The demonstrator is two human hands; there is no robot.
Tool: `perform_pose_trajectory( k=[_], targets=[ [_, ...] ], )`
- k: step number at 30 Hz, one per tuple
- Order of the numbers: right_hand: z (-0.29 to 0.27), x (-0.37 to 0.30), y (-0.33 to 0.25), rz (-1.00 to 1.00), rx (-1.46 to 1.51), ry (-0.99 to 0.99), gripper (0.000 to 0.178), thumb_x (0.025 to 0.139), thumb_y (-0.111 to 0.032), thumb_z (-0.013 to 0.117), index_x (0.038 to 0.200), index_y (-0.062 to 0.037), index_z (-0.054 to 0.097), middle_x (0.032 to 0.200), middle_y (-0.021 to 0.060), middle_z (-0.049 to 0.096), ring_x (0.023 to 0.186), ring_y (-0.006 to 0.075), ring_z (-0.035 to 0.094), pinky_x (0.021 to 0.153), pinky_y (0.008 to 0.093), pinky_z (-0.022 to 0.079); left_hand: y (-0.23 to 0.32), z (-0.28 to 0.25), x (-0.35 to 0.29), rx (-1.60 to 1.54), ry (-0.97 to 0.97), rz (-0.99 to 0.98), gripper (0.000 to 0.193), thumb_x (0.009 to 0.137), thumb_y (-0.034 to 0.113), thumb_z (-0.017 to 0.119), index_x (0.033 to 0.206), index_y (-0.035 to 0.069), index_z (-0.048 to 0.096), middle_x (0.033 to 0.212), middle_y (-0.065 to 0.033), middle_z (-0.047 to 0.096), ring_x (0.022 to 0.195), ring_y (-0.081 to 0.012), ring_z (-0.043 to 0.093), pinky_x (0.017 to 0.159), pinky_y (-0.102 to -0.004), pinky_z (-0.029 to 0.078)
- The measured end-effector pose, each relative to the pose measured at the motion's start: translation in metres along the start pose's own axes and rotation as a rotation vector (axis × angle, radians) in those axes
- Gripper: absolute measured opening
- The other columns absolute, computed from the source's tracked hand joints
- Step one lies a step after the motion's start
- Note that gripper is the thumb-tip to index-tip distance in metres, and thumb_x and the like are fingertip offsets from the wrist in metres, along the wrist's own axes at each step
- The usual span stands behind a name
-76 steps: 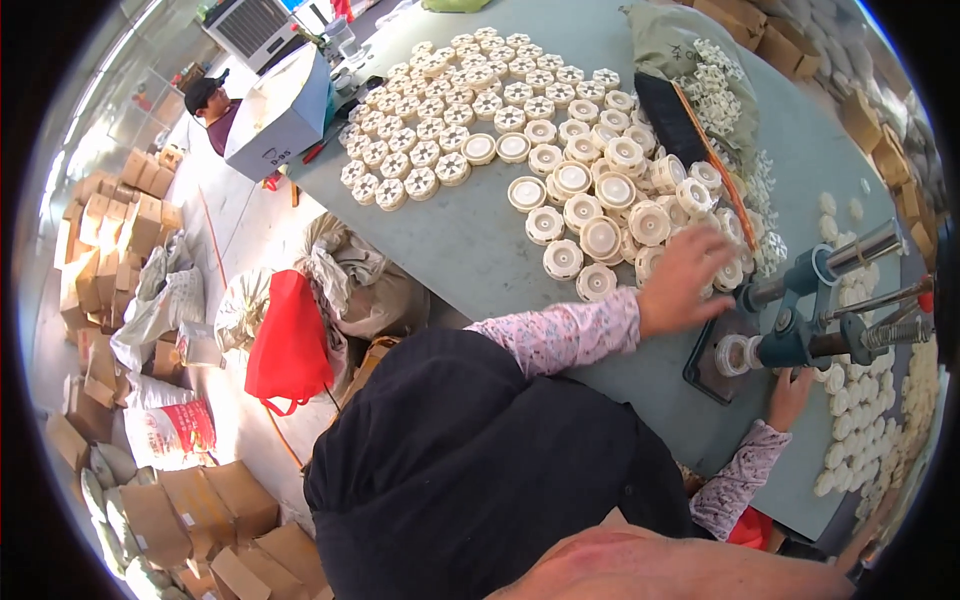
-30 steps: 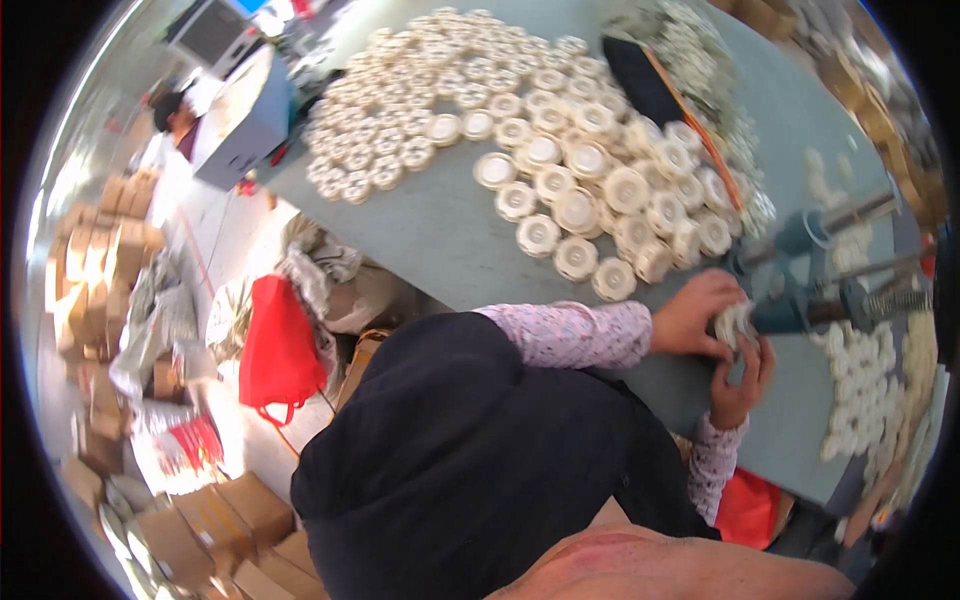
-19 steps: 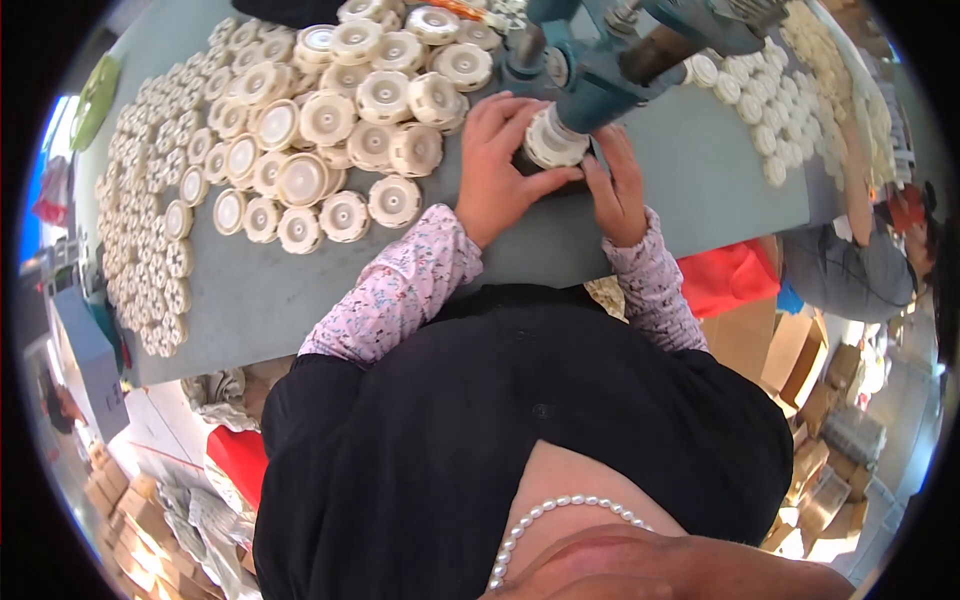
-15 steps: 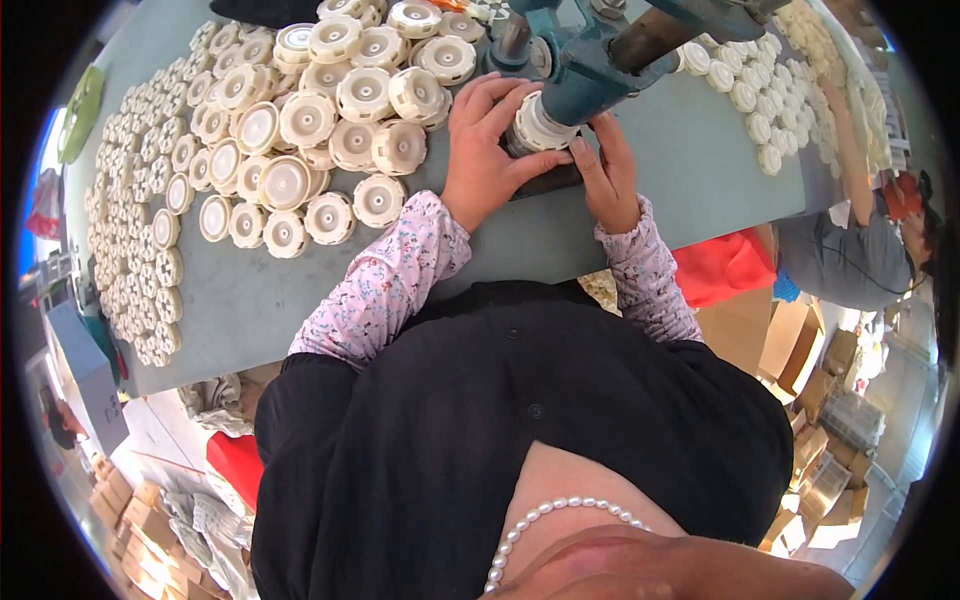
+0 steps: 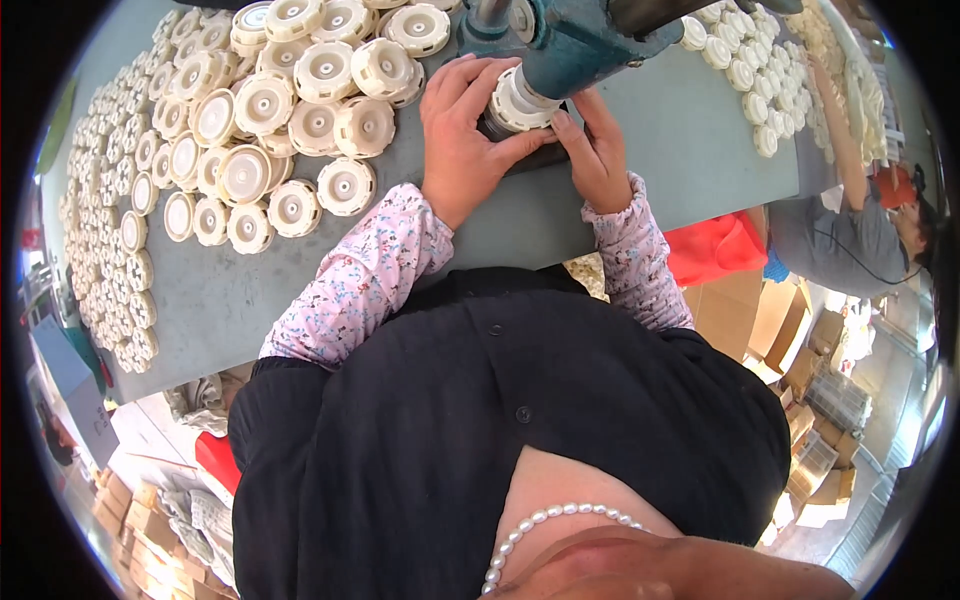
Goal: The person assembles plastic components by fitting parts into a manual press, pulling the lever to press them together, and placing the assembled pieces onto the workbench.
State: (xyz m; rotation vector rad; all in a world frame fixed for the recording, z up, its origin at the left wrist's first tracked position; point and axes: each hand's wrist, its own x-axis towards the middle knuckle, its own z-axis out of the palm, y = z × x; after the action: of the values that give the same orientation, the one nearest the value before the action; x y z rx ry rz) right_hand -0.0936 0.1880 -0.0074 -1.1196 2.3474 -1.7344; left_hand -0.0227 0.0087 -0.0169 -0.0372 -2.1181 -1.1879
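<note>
A cream round plastic piece (image 5: pixel 522 107) with a notched rim sits on a dark base, directly beneath the ram of a blue-green hand press (image 5: pixel 572 52). My left hand (image 5: pixel 463 140) wraps its far left side, with the thumb laid along the near edge. From the right, my right hand (image 5: pixel 596 150) has its thumb and fingers against the same piece, close to the left thumb tip. The ram covers the top of the piece. Left of my hands lies a heap of similar cream wheel-shaped pieces (image 5: pixel 264 103), some overlapping.
Smaller cream notched pieces (image 5: pixel 112 215) spread along the table's left side. Small white round caps (image 5: pixel 764 105) lie at the far right on the grey table (image 5: pixel 690 170). A co-worker (image 5: pixel 850 235) is at the right edge, near a red cloth (image 5: pixel 715 248) and open cardboard boxes (image 5: pixel 785 320).
The whole view has shifted slightly, so the table, press and hands appear farther left and up. Both hands keep the same hold around the piece under the press.
</note>
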Motion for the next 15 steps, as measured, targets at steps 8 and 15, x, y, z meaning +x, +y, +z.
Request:
perform_pose_trajectory(
  k=[8,15],
  targets=[
    [-0.001,-0.001,0.004,0.061,0.096,-0.024,0.04,0.102,-0.017,0.058,0.136,0.0036,0.062,0.128,0.0186,0.066,0.119,0.0316,0.062,0.106,0.0371,0.046,0.011,0.011,-0.011,0.087,0.071,-0.088,0.066,0.07,0.028,0.094,0.128,0.005,0.07,0.128,-0.013,0.068,0.12,-0.0355,0.062,0.104,-0.0457,0.048],
    [0.002,0.004,0.004,0.117,0.184,-0.037,0.038,0.103,-0.015,0.058,0.136,0.0039,0.062,0.13,0.0175,0.066,0.12,0.0289,0.062,0.105,0.035,0.046,0.01,0.013,-0.009,0.093,0.12,-0.109,0.066,0.069,0.027,0.095,0.126,0.005,0.07,0.124,-0.0142,0.069,0.115,-0.0356,0.065,0.1,-0.0453,0.051]
  ],
)
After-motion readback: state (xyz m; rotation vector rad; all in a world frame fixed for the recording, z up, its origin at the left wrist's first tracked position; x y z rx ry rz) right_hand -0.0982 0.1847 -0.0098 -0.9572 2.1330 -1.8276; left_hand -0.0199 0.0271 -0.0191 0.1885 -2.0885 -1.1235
